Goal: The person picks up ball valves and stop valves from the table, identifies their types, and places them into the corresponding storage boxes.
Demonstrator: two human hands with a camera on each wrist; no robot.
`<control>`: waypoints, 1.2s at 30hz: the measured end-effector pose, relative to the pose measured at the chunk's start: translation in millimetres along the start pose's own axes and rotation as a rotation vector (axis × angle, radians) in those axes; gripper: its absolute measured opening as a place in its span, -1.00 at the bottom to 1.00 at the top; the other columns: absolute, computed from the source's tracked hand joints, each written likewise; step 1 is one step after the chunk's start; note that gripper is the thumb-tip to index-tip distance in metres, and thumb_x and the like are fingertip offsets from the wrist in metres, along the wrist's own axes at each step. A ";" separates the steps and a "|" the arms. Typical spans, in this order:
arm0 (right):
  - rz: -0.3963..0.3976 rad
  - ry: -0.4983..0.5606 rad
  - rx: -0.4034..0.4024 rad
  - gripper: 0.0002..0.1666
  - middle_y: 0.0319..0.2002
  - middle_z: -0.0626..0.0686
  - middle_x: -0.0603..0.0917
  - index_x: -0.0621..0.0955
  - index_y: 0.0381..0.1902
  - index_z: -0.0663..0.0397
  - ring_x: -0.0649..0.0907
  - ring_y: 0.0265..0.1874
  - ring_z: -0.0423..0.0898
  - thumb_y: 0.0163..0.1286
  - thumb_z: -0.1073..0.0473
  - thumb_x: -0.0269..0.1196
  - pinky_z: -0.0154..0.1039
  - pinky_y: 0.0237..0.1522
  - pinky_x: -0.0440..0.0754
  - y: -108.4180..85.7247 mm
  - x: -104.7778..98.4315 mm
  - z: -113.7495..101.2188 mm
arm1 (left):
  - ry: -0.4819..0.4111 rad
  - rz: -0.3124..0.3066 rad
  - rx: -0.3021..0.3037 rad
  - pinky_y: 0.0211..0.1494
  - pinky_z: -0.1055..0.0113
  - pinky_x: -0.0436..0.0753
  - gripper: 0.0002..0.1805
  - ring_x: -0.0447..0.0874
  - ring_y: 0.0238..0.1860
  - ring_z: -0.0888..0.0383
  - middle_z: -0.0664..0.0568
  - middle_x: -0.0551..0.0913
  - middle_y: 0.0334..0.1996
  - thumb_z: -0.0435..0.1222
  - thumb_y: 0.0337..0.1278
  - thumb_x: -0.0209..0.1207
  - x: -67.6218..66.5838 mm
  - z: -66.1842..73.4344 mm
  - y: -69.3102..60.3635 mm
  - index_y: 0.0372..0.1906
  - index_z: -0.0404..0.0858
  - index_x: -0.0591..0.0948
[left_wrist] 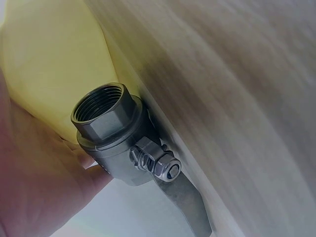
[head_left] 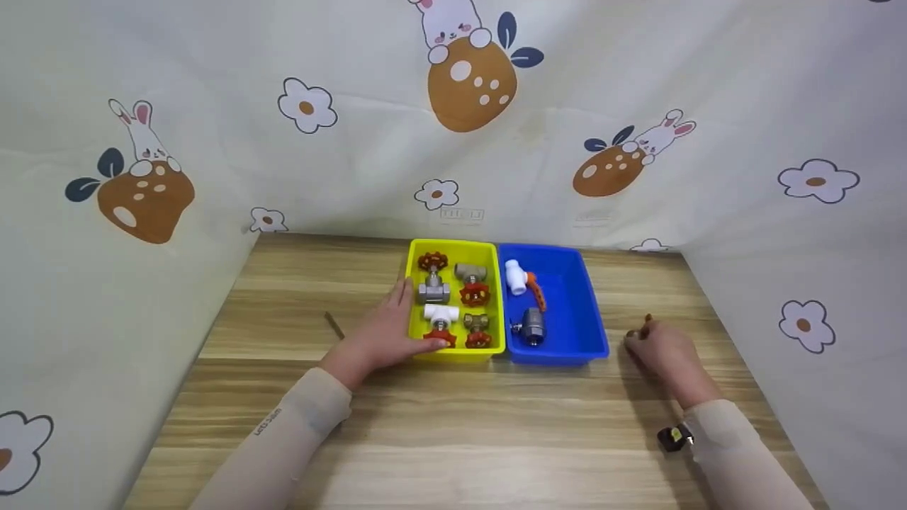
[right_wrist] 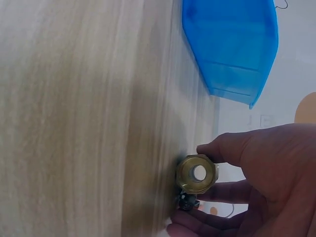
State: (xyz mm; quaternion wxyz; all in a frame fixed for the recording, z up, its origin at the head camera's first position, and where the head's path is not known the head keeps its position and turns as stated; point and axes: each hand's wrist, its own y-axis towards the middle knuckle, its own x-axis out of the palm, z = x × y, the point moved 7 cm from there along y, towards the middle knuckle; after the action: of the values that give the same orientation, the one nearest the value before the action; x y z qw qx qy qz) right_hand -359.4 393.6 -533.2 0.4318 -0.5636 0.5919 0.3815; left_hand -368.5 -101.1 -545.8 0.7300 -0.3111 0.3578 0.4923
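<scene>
My left hand (head_left: 379, 333) lies along the left wall of the yellow bin (head_left: 502, 312), its thumb reaching over the front corner. Several valves with red handwheels sit in that bin, among them a white valve (head_left: 441, 313). Beside the same hand, a steel ball valve (left_wrist: 116, 143) with a flat lever rests on the table; the head view shows only its lever (head_left: 334, 325). To the right of the blue bin (head_left: 592, 304), my right hand (head_left: 666, 350) pinches a brass valve (right_wrist: 183, 174) close to the table. An orange bit shows above the fingers; the rest is hidden.
Inside the blue bin are a white ball valve (head_left: 516, 278) with an orange lever and a steel ball valve (head_left: 533, 327). Both bins stand side by side near the printed cloth (head_left: 368, 177) that walls the back and sides of the wooden table (head_left: 453, 439).
</scene>
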 end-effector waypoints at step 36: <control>0.050 0.208 -0.091 -0.56 -0.11 0.32 0.79 0.72 0.08 0.49 0.71 -0.12 0.21 0.47 0.17 0.40 0.25 0.03 0.72 10.7 -24.3 -24.9 | 0.003 -0.007 0.004 0.70 -0.26 0.22 0.59 -0.03 0.76 -0.32 -0.23 -0.29 0.82 0.61 0.05 0.30 -0.7 1.2 -0.4 0.83 -0.26 -0.21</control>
State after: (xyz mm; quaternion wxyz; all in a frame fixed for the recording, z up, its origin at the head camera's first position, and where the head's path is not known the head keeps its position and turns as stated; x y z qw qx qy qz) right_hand -372.3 379.2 -502.3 0.3324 -0.6042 0.6295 0.3581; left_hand -368.1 -100.6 -544.6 0.7317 -0.3116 0.3587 0.4887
